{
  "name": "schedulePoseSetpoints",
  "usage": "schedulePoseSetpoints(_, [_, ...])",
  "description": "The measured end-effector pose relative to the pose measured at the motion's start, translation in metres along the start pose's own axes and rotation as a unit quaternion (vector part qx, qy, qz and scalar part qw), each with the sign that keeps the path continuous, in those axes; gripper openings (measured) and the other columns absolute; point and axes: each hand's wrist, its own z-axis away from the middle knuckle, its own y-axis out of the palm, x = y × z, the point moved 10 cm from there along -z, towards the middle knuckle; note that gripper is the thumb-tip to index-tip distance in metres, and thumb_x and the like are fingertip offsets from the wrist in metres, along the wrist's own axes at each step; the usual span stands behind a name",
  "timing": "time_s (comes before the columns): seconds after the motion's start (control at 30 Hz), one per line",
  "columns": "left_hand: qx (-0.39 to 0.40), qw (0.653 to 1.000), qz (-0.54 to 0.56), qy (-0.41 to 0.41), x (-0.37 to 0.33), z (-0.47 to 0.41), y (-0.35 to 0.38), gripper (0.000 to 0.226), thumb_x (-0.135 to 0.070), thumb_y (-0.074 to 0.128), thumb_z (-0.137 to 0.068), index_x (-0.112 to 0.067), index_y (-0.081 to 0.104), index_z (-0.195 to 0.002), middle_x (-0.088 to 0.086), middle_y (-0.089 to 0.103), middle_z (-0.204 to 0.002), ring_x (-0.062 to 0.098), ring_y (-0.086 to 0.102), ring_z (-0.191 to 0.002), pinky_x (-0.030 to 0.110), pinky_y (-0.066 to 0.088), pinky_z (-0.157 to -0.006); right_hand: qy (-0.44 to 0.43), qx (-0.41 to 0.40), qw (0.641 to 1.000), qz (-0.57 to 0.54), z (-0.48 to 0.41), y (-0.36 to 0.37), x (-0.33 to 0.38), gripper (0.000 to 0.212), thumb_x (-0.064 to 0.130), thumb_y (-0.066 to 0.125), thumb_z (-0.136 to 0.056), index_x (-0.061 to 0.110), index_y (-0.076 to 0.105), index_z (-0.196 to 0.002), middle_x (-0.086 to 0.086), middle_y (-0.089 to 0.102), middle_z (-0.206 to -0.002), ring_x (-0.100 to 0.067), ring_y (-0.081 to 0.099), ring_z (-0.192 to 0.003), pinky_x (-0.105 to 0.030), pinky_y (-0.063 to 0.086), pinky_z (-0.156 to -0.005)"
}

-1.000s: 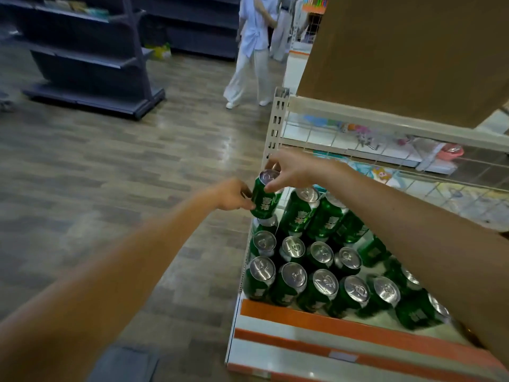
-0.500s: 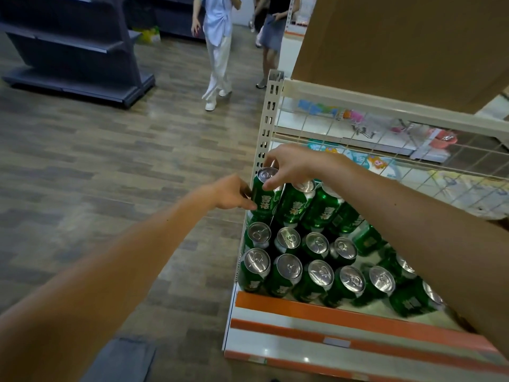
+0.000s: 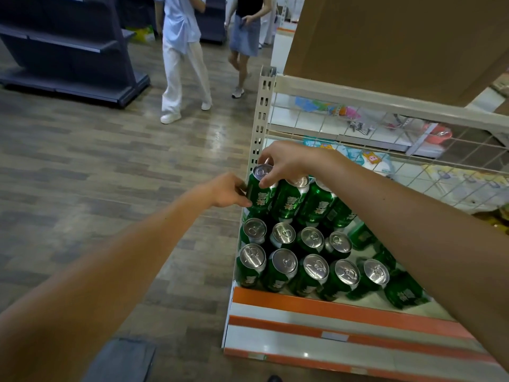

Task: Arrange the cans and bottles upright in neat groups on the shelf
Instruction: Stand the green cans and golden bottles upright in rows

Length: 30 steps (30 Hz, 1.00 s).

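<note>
Found two rows of green cans (image 3: 283, 267) upright just behind the orange front edge of the shelf (image 3: 344, 306). Saw past them, at the back-left corner beside the slotted post (image 3: 261, 117), one held can (image 3: 260, 198), pinched on its side by the left hand (image 3: 228, 190) and clasped over its rim by the curled fingers of the right hand (image 3: 286, 162). Glimpsed two people (image 3: 181, 51) farther off.
</note>
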Motion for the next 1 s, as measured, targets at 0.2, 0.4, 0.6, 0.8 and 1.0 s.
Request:
schedulePoseSetpoints(0.2, [-0.005, 1.0, 0.024, -0.001, 0.0, 0.005, 0.002, 0.041, -0.018, 0.076, -0.084, -0.007, 0.065, -0.122, 0.006, 0.071, -0.113, 0.021, 0.065, -0.107, 0.035, 0.046, -0.103, 0.02, 0.01, 1.0, -0.021, -0.002, 0.007, -0.006, 0.063, 0.036, 0.08, -0.078, 0.019, 0.052, -0.132, -0.003, 0.06, -0.126, -0.022, 0.058, -0.108, -0.036, 0.051, -0.089])
schedulePoseSetpoints(0.4, [0.011, 0.999, -0.047, 0.005, -0.013, 0.007, -0.019, 0.049, -0.007, 0.071, -0.086, -0.005, 0.056, -0.133, 0.011, 0.065, -0.124, 0.025, 0.062, -0.111, 0.038, 0.047, -0.103, 0.028, -0.024, 0.997, -0.066, 0.019, -0.019, -0.017, 0.069, 0.047, 0.072, -0.085, 0.018, 0.046, -0.142, -0.003, 0.058, -0.133, -0.02, 0.059, -0.111, -0.035, 0.05, -0.094])
schedulePoseSetpoints(0.6, [-0.128, 0.986, -0.089, 0.065, -0.095, 0.014, -0.086, 0.033, -0.009, 0.061, -0.095, -0.003, 0.062, -0.127, 0.013, 0.064, -0.126, 0.025, 0.059, -0.116, 0.028, 0.042, -0.101, 0.09, -0.098, 0.99, -0.049, 0.076, -0.062, -0.079, 0.062, 0.046, 0.065, -0.091, 0.013, 0.049, -0.14, -0.007, 0.059, -0.133, -0.023, 0.057, -0.116, -0.033, 0.043, -0.095])
schedulePoseSetpoints(0.8, [-0.152, 0.969, -0.079, 0.177, -0.215, -0.003, -0.053, 0.034, -0.029, 0.059, -0.097, -0.011, 0.065, -0.125, 0.006, 0.066, -0.124, 0.018, 0.06, -0.109, 0.031, 0.044, -0.098, 0.189, -0.12, 0.973, -0.06, 0.153, -0.068, -0.177, 0.062, 0.048, 0.065, -0.09, 0.016, 0.048, -0.141, -0.003, 0.059, -0.132, -0.022, 0.058, -0.106, -0.032, 0.046, -0.087])
schedulePoseSetpoints(1.0, [-0.047, 0.959, -0.159, 0.228, -0.301, -0.044, 0.069, 0.04, -0.033, 0.062, -0.095, -0.009, 0.063, -0.127, 0.009, 0.065, -0.125, 0.022, 0.061, -0.11, 0.032, 0.047, -0.094, 0.244, -0.094, 0.963, -0.062, 0.19, -0.029, -0.268, 0.06, 0.047, 0.068, -0.087, 0.018, 0.051, -0.137, -0.005, 0.061, -0.128, -0.02, 0.055, -0.105, -0.029, 0.042, -0.088])
